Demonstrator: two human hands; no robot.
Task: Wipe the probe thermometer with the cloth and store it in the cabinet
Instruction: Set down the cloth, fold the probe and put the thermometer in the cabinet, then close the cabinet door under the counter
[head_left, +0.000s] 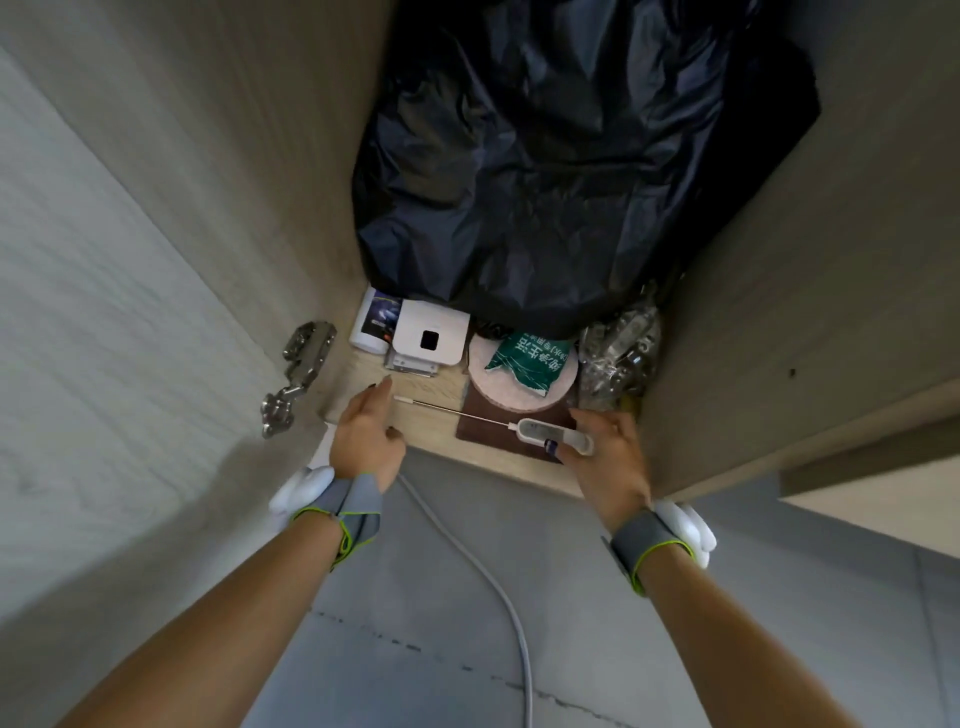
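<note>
Thermometer (550, 434) at the front lip of the cabinet shelf (431, 382), head end pinched in the right hand (608, 452), thumb on the white body near its blue button; thin probe reaching left across the brown mat (483, 423) toward the left hand (366, 436). Left hand spread and empty, fingers just beside the probe tip, not touching it. No cloth in sight, so impossible to judge whether wiping is done. Tight quarters: black bag (561, 156) bulging over the back of the shelf, white box (431, 338), round pad (522, 376) with a green packet (524, 361), and a clear bag of hardware (618, 348) all crowding the landing space. Main risk: letting go with the head still overhanging the edge, then rolling or tipping off to the floor below. Second risk: probe tip snagging the mat edge or jabbing the left fingers if pushed in quickly. Third: shoving deeper and knocking the pad or packet, or catching the bag. Door hinge (298, 374) at left also close enough to catch a wrist on withdrawal. Safer to slide in flat, parallel to the edge, and release only once fully supported.
</note>
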